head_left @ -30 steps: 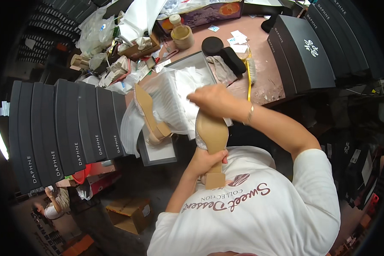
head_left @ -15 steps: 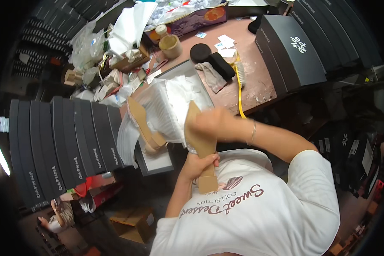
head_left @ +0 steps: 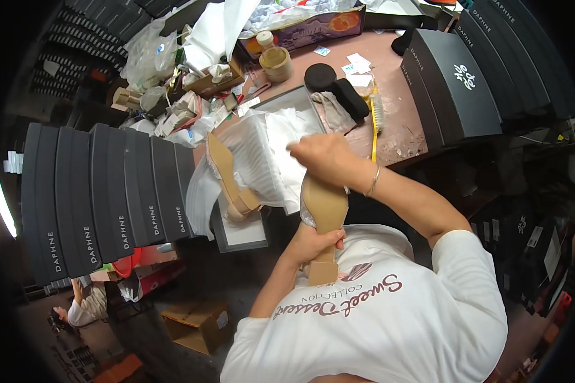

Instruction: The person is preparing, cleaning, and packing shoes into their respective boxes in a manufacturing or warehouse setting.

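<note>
A tan heeled shoe [head_left: 324, 217] is held sole up in front of my chest. My left hand [head_left: 313, 244] grips it near the block heel. My right hand [head_left: 326, 159] closes over its toe end, a bracelet on that wrist. A second tan shoe [head_left: 227, 182] lies sole up in an open grey shoe box [head_left: 243, 233], on white tissue paper [head_left: 268, 153] that spills over the box's sides.
A row of dark shoe boxes [head_left: 102, 204] stands at the left, more dark boxes [head_left: 460, 83] at the right. The brown table [head_left: 396, 127] holds a yellow brush [head_left: 374, 118], a black round tin [head_left: 319, 76], a jar [head_left: 276, 60] and clutter. A cardboard box [head_left: 198, 322] sits on the floor.
The shoe in my hands has stayed sole up while my right hand shifted along its toe end. The view has tilted slightly; the other shoe stays in the box.
</note>
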`<state>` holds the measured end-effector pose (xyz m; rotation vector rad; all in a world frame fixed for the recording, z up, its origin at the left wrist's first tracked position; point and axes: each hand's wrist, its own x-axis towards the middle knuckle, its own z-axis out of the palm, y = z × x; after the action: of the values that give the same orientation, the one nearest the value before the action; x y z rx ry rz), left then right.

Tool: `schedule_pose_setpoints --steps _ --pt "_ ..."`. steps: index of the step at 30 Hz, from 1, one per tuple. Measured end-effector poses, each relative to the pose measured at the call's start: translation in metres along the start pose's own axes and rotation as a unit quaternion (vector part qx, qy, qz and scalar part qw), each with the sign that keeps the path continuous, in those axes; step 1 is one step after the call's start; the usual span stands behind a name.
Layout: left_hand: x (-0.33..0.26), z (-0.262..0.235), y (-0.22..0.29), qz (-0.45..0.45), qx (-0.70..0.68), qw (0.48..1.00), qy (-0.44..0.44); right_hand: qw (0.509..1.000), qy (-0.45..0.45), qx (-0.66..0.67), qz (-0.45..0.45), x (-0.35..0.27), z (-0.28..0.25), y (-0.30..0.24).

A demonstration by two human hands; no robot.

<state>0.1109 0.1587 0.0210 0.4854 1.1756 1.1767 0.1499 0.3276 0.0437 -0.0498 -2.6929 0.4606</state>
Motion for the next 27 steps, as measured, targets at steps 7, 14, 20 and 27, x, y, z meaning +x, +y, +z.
schedule_pose_setpoints --steps 7,14,20,27 --pt "0.001 -0.006 0.0 -0.006 0.017 1.0 0.012 0.994 0.055 0.037 -0.085 -0.019 0.005 -0.021" --pt "0.003 -0.004 0.0 -0.004 -0.012 1.0 -0.001 0.995 0.023 0.009 0.098 -0.005 0.011 0.032" --pt "0.0 -0.015 0.009 0.048 -0.017 0.999 0.002 0.902 0.178 0.263 0.293 -0.016 -0.027 0.088" --pt "0.0 -0.019 0.016 0.062 -0.033 0.993 0.097 0.885 0.234 0.053 0.399 -0.066 0.009 0.232"
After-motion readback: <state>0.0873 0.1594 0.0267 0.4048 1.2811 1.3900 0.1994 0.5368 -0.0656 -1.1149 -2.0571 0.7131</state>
